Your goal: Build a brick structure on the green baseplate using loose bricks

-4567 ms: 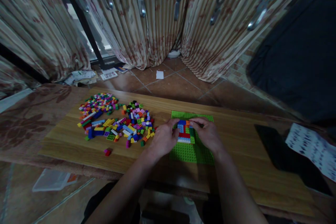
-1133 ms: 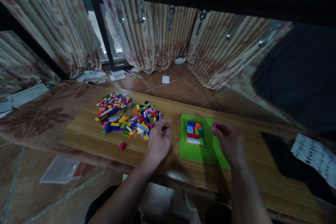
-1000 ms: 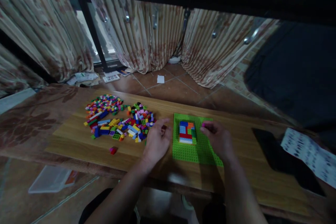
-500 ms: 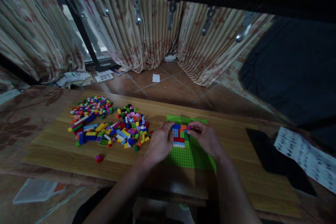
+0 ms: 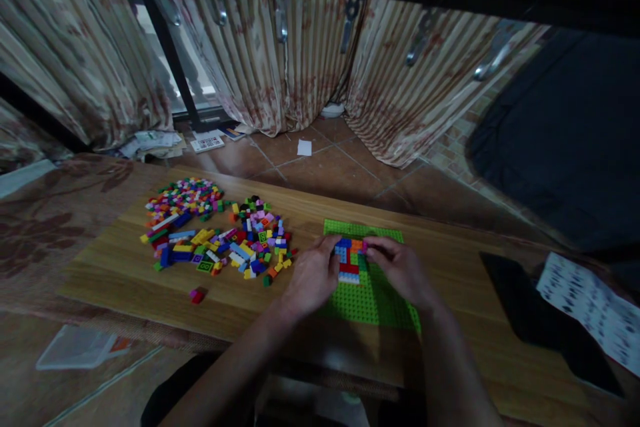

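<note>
A green baseplate (image 5: 364,303) lies on the wooden table, carrying a flat build of toy bricks (image 5: 352,268) in blue, red, orange, green and white. My right hand (image 5: 400,268) is closed in a pinch on a small magenta toy brick (image 5: 365,246), at the build's upper right corner beside the orange bricks. Whether that brick is pressed down cannot be seen. Against the build's left edge, my left hand (image 5: 313,275) has its fingers curled, index finger near the blue bricks. What lies between its thumb and fingers is hidden.
Left on the wooden table (image 5: 150,303) spread a heap of small bricks (image 5: 193,195) and a pile of larger ones (image 5: 220,250). A red and magenta pair of bricks (image 5: 197,295) lies nearer. To the right are a black flat object (image 5: 520,303) and a printed sheet (image 5: 590,300).
The camera view has turned slightly, so the whole scene sits further right. Both hands stay at the build, the right still pinching the magenta toy brick at its corner.
</note>
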Demonstrator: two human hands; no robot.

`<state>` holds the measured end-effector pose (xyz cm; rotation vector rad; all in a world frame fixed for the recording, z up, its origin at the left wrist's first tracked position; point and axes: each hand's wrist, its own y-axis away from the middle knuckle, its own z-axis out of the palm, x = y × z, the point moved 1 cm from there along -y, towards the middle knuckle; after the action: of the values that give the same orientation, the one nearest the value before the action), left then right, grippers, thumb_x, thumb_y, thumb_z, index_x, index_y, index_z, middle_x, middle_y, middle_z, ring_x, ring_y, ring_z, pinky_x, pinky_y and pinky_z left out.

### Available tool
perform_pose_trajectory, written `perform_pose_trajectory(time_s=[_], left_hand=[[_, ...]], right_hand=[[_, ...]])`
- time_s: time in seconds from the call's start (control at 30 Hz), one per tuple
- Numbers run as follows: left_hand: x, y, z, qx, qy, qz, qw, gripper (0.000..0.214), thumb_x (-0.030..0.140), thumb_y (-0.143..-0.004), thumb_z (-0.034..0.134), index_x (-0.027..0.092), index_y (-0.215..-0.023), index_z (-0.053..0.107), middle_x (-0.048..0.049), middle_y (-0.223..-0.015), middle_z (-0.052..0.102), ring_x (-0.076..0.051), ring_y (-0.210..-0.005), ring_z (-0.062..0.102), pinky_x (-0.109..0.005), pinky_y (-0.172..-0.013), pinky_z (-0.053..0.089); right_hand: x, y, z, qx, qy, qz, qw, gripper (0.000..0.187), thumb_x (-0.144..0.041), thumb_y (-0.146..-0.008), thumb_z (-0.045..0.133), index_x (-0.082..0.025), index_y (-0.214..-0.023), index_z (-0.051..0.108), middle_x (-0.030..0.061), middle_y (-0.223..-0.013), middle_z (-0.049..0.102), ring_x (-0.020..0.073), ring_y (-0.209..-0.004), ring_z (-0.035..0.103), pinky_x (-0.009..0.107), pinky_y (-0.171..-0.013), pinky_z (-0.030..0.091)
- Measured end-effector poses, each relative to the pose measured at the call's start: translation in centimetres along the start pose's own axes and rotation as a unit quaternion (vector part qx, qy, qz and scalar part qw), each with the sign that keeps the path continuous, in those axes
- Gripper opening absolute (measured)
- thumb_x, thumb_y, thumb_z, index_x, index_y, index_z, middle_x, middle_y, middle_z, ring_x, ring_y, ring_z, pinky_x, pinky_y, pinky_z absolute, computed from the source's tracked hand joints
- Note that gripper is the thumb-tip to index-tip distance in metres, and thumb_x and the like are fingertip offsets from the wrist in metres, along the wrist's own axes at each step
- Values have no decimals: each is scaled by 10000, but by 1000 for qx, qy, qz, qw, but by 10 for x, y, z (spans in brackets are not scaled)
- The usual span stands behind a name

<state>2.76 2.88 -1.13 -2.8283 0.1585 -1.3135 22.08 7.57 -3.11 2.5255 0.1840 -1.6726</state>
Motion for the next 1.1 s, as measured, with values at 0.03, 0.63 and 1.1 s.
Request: perform_pose_trajectory(time_s=[0.03,0.63,1.1], left_hand=[[0,0,0,-1,-1,1,1000,410,155,-904,457,172,-1301,555,-102,-1265,641,-234,-1135,630,-397,-1031,494],[-2,3,3,2,-41,35,999,444,135,-895,462,146,-1334,521,-117,-1303,618,-228,-1179,605,-379,-1066,469],[-3,4,6,-4,-33,39,999,459,135,-897,489,83,-1352,509,-152,-1366,574,-244,-1262,541,-399,-1113,425]], right_hand=[[0,0,0,1,-11,8,1000,252,-383,-792,652,-234,-977,736,51,-991,750,212,-860,708,390,-832,571],[2,-2,6,34,-16,40,998,224,-394,-718,698,-213,-827,772,54,-866,759,213,-722,705,384,-724,582],[-9,0,8,31,164,-48,985,245,-370,-834,566,-226,-856,762,67,-908,758,233,-826,702,398,-818,538]])
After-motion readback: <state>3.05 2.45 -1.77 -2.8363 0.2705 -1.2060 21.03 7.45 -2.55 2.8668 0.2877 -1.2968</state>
